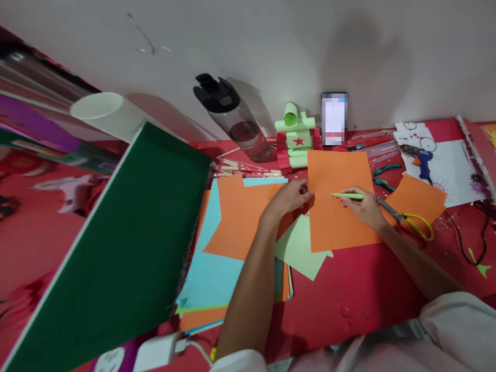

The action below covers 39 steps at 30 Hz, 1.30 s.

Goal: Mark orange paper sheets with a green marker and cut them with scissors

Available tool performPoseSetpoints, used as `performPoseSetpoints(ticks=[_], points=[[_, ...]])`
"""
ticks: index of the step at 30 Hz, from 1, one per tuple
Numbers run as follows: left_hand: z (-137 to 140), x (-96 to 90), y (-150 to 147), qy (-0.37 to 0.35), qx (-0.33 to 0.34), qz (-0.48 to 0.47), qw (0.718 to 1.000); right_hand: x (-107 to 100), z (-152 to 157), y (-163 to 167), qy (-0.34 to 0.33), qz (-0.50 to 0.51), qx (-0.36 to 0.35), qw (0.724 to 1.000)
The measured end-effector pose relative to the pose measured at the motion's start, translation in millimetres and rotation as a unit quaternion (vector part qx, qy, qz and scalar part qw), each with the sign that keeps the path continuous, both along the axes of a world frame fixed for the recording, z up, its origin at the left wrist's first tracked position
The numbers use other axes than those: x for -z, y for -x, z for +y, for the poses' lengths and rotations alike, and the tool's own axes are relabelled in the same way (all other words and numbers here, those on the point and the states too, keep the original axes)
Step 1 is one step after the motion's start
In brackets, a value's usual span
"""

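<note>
An orange sheet of paper (321, 222) lies on the red table in front of me. My right hand (366, 206) is closed around a light green pen (351, 196), its tip over the middle of the sheet; a faint line shows below. At the sheet's left edge, my left hand (291, 199) has its fingers curled in, thumb and fingertips at the paper's edge. Beneath and left of the sheet is pale green paper (304, 253). Scissors with yellow handles (416, 225) lie just right of my right hand, partly over another orange piece (422, 199).
Left are stacked coloured papers (217, 274) and a leaning green board (127, 243). Along the wall stand a water bottle (242, 126), a green paper model with a red star (298, 140) and a phone (334, 119). Pliers (383, 183) and a blue glue gun (424, 163) lie right.
</note>
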<state>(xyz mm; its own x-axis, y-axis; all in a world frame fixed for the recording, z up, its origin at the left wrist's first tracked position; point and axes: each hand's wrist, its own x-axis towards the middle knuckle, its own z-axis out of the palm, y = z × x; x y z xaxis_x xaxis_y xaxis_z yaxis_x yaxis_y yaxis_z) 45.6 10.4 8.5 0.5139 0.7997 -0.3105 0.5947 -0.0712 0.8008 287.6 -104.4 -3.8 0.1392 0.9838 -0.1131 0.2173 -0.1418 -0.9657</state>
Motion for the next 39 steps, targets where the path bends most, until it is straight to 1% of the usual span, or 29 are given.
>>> performPoseSetpoints(ticks=[7, 14, 19, 29, 39], points=[[0.5, 1.3, 0.4, -0.003, 0.004, -0.004, 1.000, -1.6, -1.3, 0.7, 0.018, 0.002, -0.001, 1.000], [-0.1, 0.0, 0.4, 0.005, -0.001, -0.012, 1.000, -1.5, 0.3, 0.2, 0.008, 0.011, -0.001, 1.000], [-1.0, -1.1, 0.1, 0.015, 0.000, -0.016, 1.000, -2.4, -1.5, -0.7, 0.024, -0.011, -0.010, 1.000], [0.7, 1.6, 2.0, 0.003, 0.007, -0.009, 1.000, -2.9, -3.6, -3.3, 0.013, -0.049, -0.027, 0.998], [0.2, 1.3, 1.3, 0.008, 0.000, -0.018, 1.000, -11.0, -6.7, -1.4, 0.015, -0.071, -0.049, 0.996]])
